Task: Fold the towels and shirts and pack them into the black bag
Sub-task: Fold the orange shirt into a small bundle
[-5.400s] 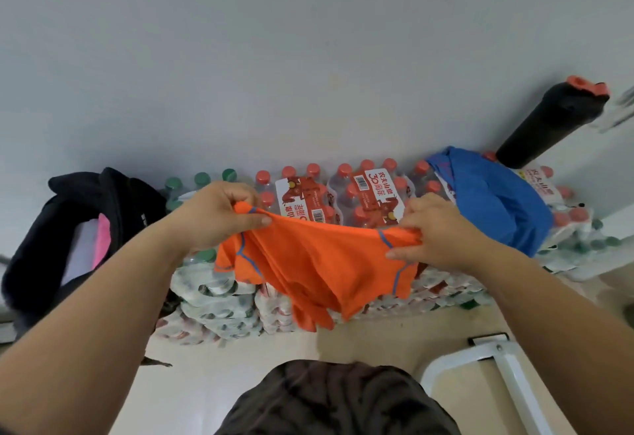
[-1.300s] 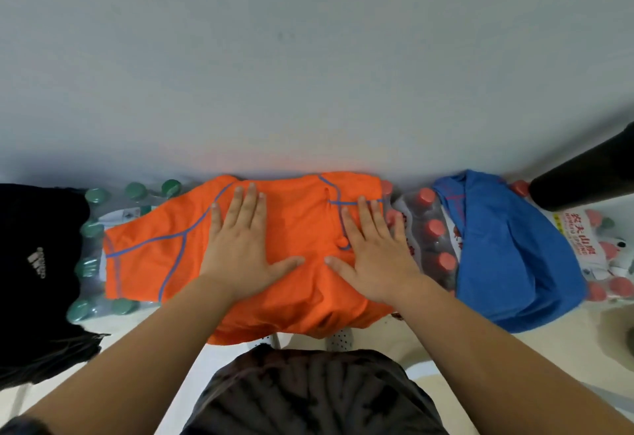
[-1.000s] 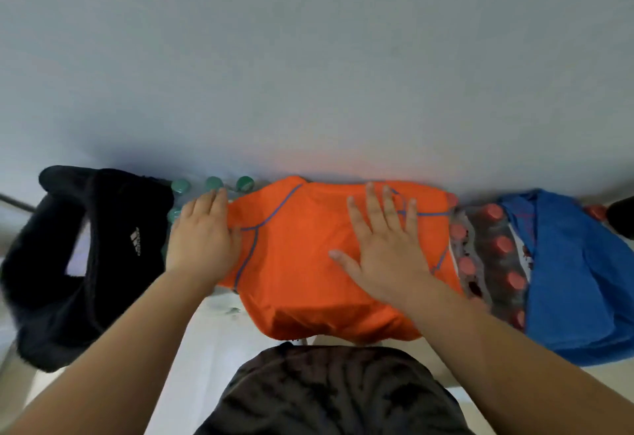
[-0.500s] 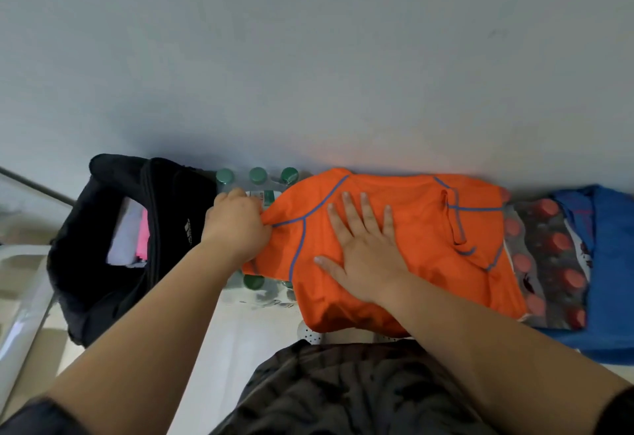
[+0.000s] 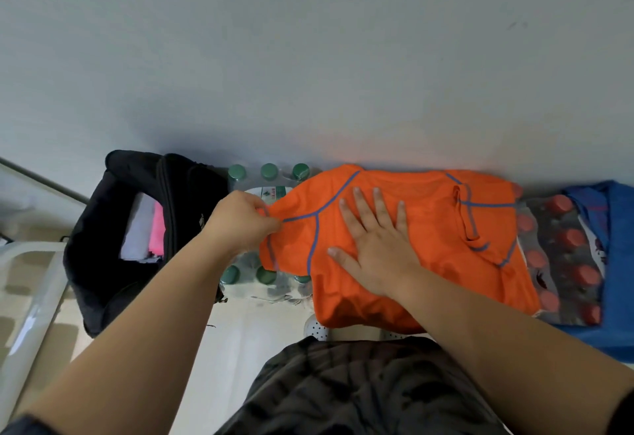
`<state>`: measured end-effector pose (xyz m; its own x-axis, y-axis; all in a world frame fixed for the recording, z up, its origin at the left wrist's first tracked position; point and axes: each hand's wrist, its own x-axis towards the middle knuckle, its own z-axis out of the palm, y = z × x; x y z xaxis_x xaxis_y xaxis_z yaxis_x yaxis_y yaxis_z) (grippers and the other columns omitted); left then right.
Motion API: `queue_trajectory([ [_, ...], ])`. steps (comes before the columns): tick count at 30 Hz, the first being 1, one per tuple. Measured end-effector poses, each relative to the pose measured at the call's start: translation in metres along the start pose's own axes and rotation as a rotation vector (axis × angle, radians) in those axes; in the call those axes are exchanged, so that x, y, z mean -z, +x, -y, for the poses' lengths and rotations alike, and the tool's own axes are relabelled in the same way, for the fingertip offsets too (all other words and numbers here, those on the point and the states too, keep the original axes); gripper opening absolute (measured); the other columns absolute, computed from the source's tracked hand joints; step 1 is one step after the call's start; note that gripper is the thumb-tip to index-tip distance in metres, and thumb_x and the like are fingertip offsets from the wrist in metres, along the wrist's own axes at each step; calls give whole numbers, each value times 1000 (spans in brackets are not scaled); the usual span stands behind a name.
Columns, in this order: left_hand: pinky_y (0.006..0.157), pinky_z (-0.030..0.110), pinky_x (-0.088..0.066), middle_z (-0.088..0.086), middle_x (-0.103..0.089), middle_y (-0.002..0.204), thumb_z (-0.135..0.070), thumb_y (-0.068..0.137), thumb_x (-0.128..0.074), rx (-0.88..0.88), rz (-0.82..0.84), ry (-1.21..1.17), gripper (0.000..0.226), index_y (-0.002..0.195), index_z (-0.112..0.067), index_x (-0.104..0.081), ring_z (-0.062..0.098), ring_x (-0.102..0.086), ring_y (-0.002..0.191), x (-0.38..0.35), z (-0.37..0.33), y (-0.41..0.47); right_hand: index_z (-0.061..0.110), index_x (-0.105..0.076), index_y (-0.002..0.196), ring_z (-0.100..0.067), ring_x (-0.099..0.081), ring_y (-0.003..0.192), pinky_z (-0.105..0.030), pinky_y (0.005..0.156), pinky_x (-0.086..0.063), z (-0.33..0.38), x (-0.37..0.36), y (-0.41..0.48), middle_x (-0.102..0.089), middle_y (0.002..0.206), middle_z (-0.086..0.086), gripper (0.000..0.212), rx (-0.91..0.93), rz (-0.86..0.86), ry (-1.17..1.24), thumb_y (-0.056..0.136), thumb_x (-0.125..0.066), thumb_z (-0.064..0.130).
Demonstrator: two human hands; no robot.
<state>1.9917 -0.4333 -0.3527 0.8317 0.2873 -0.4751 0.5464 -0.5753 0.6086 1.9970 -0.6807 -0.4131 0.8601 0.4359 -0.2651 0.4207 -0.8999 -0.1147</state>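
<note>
An orange shirt [image 5: 429, 235] with blue seams lies spread over packs of bottled water against the wall. My left hand [image 5: 240, 222] pinches the shirt's left sleeve at its edge. My right hand [image 5: 374, 246] lies flat on the middle of the shirt, fingers spread, pressing it down. The black bag [image 5: 113, 229] stands open to the left, with white and pink folded cloth inside. A blue garment [image 5: 614, 263] lies bunched at the far right.
Green-capped bottles [image 5: 267, 172] show beside the bag, red-capped bottles [image 5: 562, 256] between the orange shirt and the blue garment. A white metal frame [image 5: 31, 304] runs along the lower left. The grey wall rises just behind everything.
The shirt went from held up in the air to lying on the bottles. My left hand slid off its middle to the left sleeve and took hold of it; my right hand stays pressed flat.
</note>
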Motion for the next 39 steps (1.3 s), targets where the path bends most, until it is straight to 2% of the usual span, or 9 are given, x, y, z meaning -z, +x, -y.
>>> queue_trajectory([
  [3, 65, 38, -55, 13, -60, 70, -19, 73, -63, 14, 23, -426, 17, 76, -2, -64, 23, -55, 63, -5, -1, -7, 32, 8, 160, -27, 30, 150, -63, 118, 12, -1, 1, 0, 21, 166, 3, 96, 10, 2, 30, 79, 7, 86],
  [5, 80, 56, -59, 15, -74, 91, -23, 78, -61, 2, 60, -499, 20, 90, -11, -72, 35, -71, 85, -8, -2, -12, 32, 9, 159, -26, 30, 149, -62, 118, 14, -3, 2, 1, 22, 166, 4, 100, 23, 6, 69, 76, 11, 87],
  [8, 88, 51, -57, 1, -76, 96, -28, 87, -58, -79, -10, -468, 14, 93, -24, -70, 24, -72, 97, -18, -12, -20, 30, 8, 159, -22, 31, 149, -59, 118, 17, -9, 4, 2, 20, 167, 6, 104, 45, 10, 163, 73, 14, 88],
  [16, 70, 38, -40, 12, -62, 91, -23, 98, -46, -299, -154, 413, 13, 94, -11, -49, 35, -57, 90, -40, -84, -20, 29, -4, 161, -20, 25, 151, -52, 120, 19, -34, 18, 0, 14, 168, 8, 106, 108, 116, 253, 74, 3, 90],
  [21, 62, 37, -42, 9, -63, 74, -20, 92, -49, -114, -115, 116, 17, 80, -11, -55, 30, -61, 76, -46, -71, -8, 33, -1, 160, -24, 27, 151, -54, 120, 17, -46, 19, -3, 18, 167, 7, 99, 177, 159, 172, 76, -6, 84],
  [26, 78, 44, -55, 10, -75, 94, -19, 94, -58, 24, -162, -550, 15, 100, -13, -70, 26, -70, 85, -41, -35, -15, 36, 5, 159, -25, 32, 148, -55, 118, 20, -48, 12, -3, 25, 165, 6, 93, 206, 145, 158, 79, -4, 83],
  [29, 67, 39, -58, 11, -74, 104, -15, 102, -51, 15, -200, -827, 22, 118, -7, -64, 25, -72, 88, -37, -25, -26, 36, 4, 159, -26, 31, 149, -56, 118, 20, -47, 10, -2, 24, 165, 5, 92, 198, 132, 153, 80, -4, 83],
  [33, 66, 39, -59, 4, -76, 103, -17, 104, -49, -12, -198, -831, 18, 115, -16, -64, 23, -73, 93, -33, -16, -31, 36, 4, 159, -27, 30, 149, -56, 118, 19, -44, 10, -1, 23, 166, 4, 92, 177, 117, 138, 81, -7, 84],
  [39, 48, 39, -55, 9, -66, 65, -19, 104, -48, -9, 51, -681, 15, 110, -11, -59, 27, -60, 53, -37, -36, -41, 36, 2, 160, -25, 30, 149, -55, 119, 19, -45, 12, 0, 21, 166, 5, 110, 199, 120, 172, 67, 5, 95],
])
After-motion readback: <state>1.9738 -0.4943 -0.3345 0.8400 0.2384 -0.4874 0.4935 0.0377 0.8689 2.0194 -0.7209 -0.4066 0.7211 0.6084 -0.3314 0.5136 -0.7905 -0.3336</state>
